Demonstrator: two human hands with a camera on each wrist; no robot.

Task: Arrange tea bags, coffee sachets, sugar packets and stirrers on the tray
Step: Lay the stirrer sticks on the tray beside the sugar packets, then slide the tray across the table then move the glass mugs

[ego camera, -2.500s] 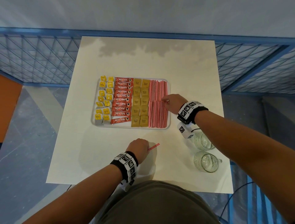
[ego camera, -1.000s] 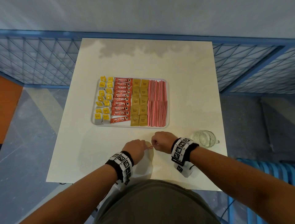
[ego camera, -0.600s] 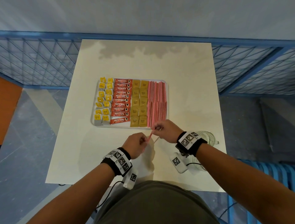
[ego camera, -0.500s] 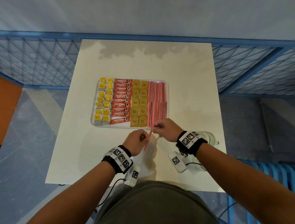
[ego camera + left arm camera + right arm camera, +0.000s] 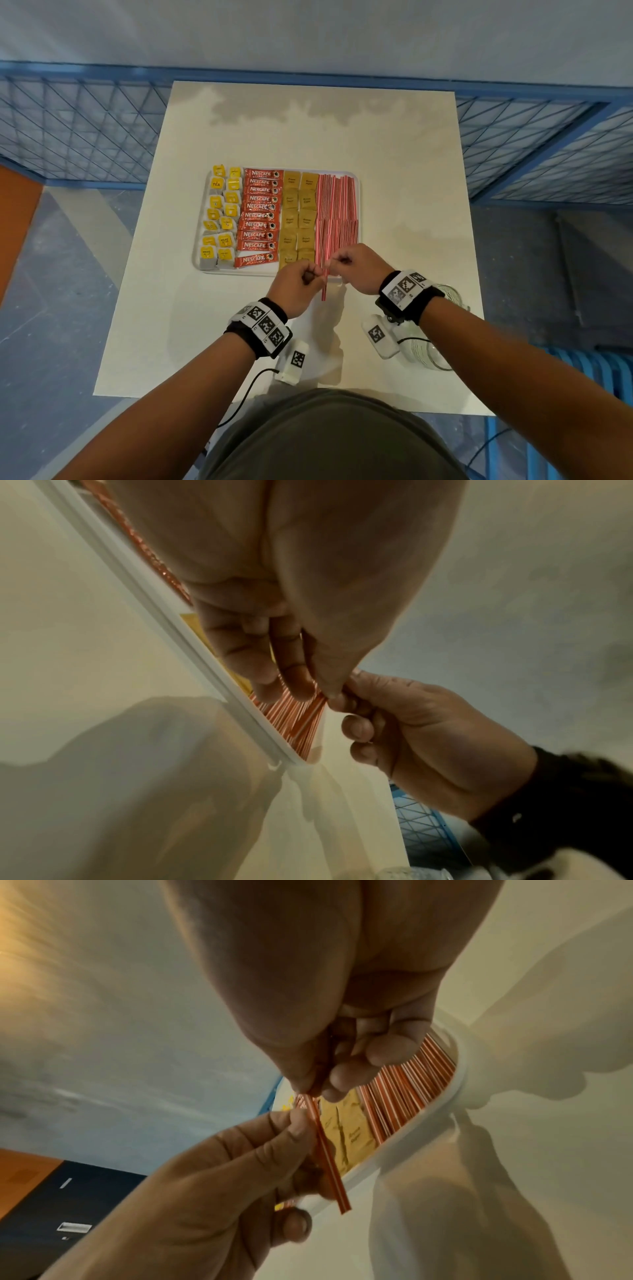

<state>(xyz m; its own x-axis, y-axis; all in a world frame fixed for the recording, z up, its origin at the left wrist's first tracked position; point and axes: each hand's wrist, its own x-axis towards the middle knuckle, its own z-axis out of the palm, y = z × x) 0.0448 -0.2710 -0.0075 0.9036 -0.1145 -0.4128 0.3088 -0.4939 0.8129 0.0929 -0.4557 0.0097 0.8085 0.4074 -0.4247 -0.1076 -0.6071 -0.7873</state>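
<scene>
At near edge of the tray [image 5: 202,240], both hands meet over one red-and-white stirrer [image 5: 324,286]. Left hand [image 5: 297,286] pinches it w/ thumb and fingers curled round; right hand [image 5: 356,265] pinches the upper end between thumb and forefinger, other fingers curled in. Right wrist view shows the stirrer [image 5: 329,1153] running from the right fingertips down past the left hand's [image 5: 219,1183] fingers, lower end free, hanging over the tray rim [image 5: 411,1139]. In head view it stands nearly straight toward the person, far end over the tray's near edge, near end over the table [image 5: 411,171]. Can't tell if it touches the tray.

Tray is white, sits mid-table, packed in columns L to R: yellow tea bags [image 5: 221,219], red coffee sachets [image 5: 259,216], tan sugar packets [image 5: 298,216], then rows of stirrers [image 5: 337,212] filling the right side. The nearest coffee sachet lies a bit tilted vs the rest. Left wrist view: the tray's rim [image 5: 192,647] runs diagonally, stirrer ends fan out just under the left fingers [image 5: 291,669], right hand [image 5: 418,734] right beside them.

Glass mug [image 5: 448,296] stands on the table behind the right wrist, another glass [image 5: 428,353] nearer the person, partly hidden by the wrist camera. Blue mesh railing [image 5: 85,130] surrounds the table.
</scene>
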